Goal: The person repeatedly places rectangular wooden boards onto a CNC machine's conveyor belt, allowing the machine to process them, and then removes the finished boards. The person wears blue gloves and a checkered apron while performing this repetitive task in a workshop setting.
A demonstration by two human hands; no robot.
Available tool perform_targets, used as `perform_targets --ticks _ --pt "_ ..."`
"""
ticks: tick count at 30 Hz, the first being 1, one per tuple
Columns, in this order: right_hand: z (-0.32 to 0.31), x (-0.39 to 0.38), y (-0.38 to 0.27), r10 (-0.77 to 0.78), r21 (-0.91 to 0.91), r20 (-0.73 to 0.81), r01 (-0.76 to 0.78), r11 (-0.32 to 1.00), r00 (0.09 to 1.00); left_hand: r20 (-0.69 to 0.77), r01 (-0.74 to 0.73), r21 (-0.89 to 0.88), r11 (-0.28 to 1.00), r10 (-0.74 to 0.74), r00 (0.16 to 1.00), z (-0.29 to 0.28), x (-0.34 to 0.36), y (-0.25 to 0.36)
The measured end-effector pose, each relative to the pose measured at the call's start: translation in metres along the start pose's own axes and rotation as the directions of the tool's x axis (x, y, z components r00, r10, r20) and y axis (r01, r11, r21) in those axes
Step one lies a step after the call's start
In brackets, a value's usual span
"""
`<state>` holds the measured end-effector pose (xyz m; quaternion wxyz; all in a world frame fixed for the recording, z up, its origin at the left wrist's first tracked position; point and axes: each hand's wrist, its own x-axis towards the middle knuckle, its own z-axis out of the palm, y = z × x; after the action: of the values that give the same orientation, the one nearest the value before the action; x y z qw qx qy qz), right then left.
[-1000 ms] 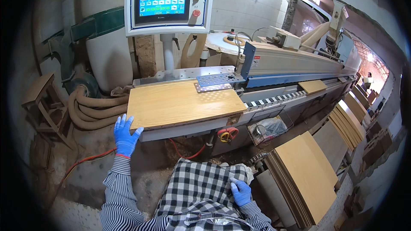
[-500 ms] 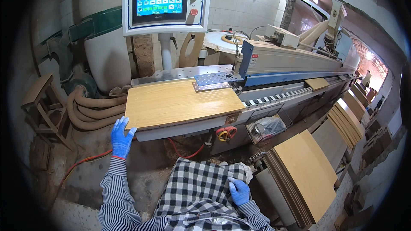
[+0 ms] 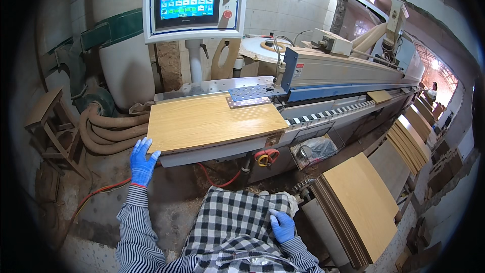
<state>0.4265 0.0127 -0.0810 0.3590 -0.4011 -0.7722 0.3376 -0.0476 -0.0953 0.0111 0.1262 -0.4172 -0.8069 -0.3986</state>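
Note:
A yellow wood-grain board lies flat on the near end of a long edge-banding machine. My left hand, in a blue glove, touches the board's near left corner with fingers and thumb spread. In a matching glove, my right hand rests on the black-and-white checked apron over my lap. It holds nothing, and its fingers are loosely bent and partly apart. A perforated blue plate reaches over the board's far right part. Farther along the track is a smaller yellow panel.
A control panel with a lit screen stands behind the board. Brown hoses and a wooden stool are at left. Stacked boards stand at right. Under the machine's edge hang scissors and a wire basket.
The smaller panel has travelled farther away along the machine's track. Both hands and the large board look essentially unmoved.

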Motion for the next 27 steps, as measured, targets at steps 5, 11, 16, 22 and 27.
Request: perform_targets --ticks 5,11,16,22,27 --pt "-0.002 0.002 -0.005 -0.003 -0.017 0.011 0.003 1.0 1.0 0.009 0.024 -0.037 0.999 -0.023 1.0 -0.002 0.002 0.006" --pt "-0.004 0.001 -0.004 0.07 0.093 0.018 -0.071 0.993 0.997 -0.044 0.005 0.025 1.0 -0.004 0.999 0.018 0.006 0.025" --pt "-0.02 0.008 0.006 0.318 0.422 0.072 -0.318 0.849 0.945 -0.028 -0.09 0.057 0.994 0.092 0.995 0.046 0.013 0.055" --pt "-0.094 0.066 0.014 -0.214 -0.404 -0.238 0.103 0.909 0.947 -0.009 -0.385 0.149 0.911 0.391 0.921 0.071 0.016 0.063" --pt "-0.139 0.118 0.052 -0.167 -0.848 -0.059 0.039 0.529 0.984 0.003 -0.447 0.206 0.87 0.456 0.89 0.075 0.019 0.076"
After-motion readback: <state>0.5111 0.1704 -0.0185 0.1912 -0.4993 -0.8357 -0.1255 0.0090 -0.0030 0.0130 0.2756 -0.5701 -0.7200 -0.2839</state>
